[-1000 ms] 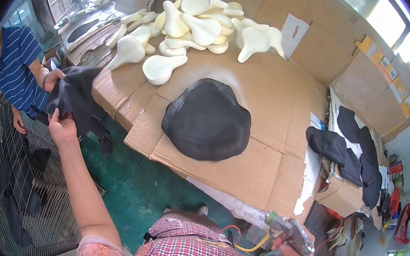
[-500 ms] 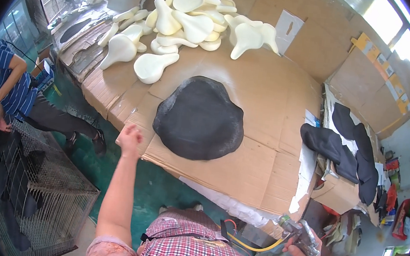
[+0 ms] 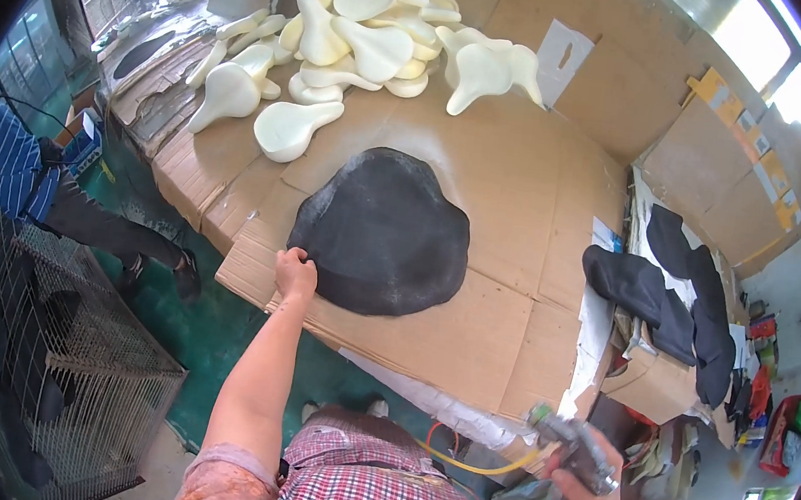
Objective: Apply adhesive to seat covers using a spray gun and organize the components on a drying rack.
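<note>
Left hand [image 3: 295,273] is gripping the near-left edge of the flat black rounded fabric piece [image 3: 385,231], which is extending up-right; right hand [image 3: 586,484] is clasping a grey spray gun [image 3: 575,449].

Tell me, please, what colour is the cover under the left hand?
Black cover, clearest in the head view.
</note>
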A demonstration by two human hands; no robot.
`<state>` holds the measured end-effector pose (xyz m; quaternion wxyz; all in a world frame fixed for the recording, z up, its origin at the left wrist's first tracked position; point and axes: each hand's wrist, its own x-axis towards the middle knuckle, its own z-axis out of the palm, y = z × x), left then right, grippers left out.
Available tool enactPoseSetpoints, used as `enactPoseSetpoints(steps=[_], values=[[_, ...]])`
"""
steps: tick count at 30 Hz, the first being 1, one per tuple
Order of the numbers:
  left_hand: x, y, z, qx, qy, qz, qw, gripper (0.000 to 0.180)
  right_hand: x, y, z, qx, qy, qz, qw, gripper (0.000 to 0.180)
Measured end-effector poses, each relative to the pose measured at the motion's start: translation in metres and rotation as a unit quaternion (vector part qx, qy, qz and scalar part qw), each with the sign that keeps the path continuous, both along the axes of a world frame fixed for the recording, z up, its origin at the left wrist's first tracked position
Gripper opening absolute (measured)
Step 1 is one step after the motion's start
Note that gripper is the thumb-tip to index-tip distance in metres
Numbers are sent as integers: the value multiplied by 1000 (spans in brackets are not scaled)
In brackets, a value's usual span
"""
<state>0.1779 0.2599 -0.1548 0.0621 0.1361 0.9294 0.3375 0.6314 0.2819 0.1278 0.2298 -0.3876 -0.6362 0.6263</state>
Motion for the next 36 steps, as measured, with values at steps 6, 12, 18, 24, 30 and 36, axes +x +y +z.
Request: enactPoseSetpoints(steps=[6, 12, 18, 24, 30, 36], values=[[-12, 4, -7, 78, -84, -12, 993, 17, -7, 8, -8, -5, 63, 0, 998, 57], [-12, -4, -49, 367, -198, 163, 894, 29, 24, -3, -3, -32, 20, -71, 997, 58], [29, -12, -32, 389, -383, 53, 836, 31, 11, -7, -9, -48, 46, -43, 997, 60], [30, 0, 67, 573, -431, -45, 695, 35, 14, -2, -4, -3, 90, -67, 994, 63], [-38, -51, 167, 756, -348, -67, 551, 28, 23, -8, -7, -37, 36, -5, 999, 63], [-129, -144, 188, 816, -240, -64, 522, 17, 11, -19, -5, -22, 59, -49, 997, 61]])
